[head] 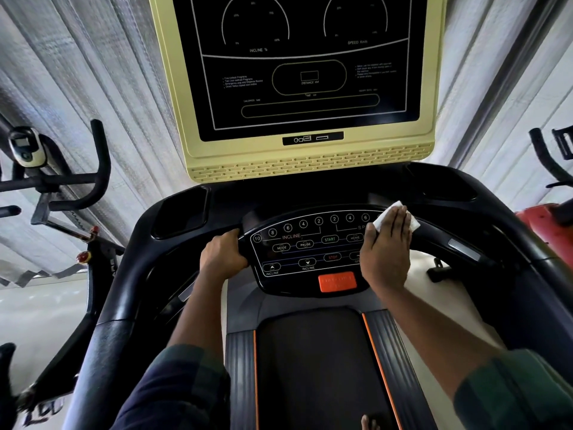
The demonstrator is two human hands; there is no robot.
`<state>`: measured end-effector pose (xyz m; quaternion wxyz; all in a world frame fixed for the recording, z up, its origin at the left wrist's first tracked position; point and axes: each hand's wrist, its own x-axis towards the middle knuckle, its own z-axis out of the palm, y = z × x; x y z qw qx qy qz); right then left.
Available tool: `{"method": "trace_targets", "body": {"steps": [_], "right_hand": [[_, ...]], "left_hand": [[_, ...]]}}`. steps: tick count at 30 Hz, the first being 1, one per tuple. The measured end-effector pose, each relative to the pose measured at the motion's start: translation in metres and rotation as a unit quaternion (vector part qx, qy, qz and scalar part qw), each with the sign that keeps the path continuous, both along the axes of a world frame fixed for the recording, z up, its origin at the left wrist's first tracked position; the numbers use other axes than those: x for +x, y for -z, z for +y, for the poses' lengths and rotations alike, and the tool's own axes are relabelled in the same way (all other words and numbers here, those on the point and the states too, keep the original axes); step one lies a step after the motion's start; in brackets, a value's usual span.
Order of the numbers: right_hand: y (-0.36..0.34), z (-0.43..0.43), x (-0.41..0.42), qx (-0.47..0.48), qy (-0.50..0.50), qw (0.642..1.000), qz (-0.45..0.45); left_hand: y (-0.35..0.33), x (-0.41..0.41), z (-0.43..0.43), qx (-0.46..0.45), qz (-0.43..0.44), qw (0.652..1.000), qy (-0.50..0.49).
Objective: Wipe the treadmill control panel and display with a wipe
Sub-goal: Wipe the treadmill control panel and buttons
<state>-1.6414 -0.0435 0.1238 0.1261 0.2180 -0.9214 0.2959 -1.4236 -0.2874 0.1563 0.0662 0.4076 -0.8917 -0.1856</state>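
Filling most of the view is a big black treadmill (139, 268). Its display (304, 57), a dark screen in a pale yellow frame, stands up high at the back. Low down runs the dark belt (310, 367) with orange lines on each side. A black exercise bike (77, 187) stands off to the left. The control panel (297, 254) sits between the display and the belt, with round buttons that say START and STOP. The right grip (387, 252) lies flat on the right end of the panel, fingers straight and close together, not curled round anything. The left grip (223, 252) is curled tight round the black bar (186, 294) just beside the panel's left edge. The white wipe (383, 218) lies under the right grip's fingers, on the top right part of the panel, and its corners peek out past the fingertips. An orange button (337, 281) sits at the bottom of the panel.
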Motion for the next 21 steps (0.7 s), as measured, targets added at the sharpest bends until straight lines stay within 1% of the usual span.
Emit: {"method": "trace_targets", "body": {"steps": [3,6,10,13,15,16,19,21], "right_hand": [[0.003,-0.006,0.019,0.003,0.028,1.0,0.007],[0.019,-0.007,0.051,0.016,-0.019,1.0,0.012],[0.013,-0.006,0.038,0.029,-0.05,0.998,0.024],[0.002,-0.013,0.024,0.004,-0.014,1.0,0.001],[0.001,-0.023,0.036,-0.012,0.019,1.0,-0.016],[0.003,-0.027,0.047,-0.01,0.019,1.0,-0.016],[0.016,-0.028,0.074,0.041,-0.043,0.998,0.021],[0.014,-0.023,0.067,0.062,-0.075,0.994,0.04]], "left_hand": [[0.001,0.0,-0.001,0.0,0.003,1.0,0.0],[0.003,0.0,-0.002,-0.002,0.002,1.0,-0.001],[0.004,0.0,-0.003,-0.005,0.003,1.0,0.0],[0.005,0.0,-0.003,-0.016,0.002,1.0,-0.002],[0.005,0.0,-0.003,-0.021,0.005,1.0,-0.003],[0.006,0.0,-0.003,-0.023,0.005,1.0,-0.002],[0.007,0.0,-0.004,-0.027,0.006,1.0,0.0],[0.008,0.0,-0.004,-0.024,0.009,1.0,0.003]]}}
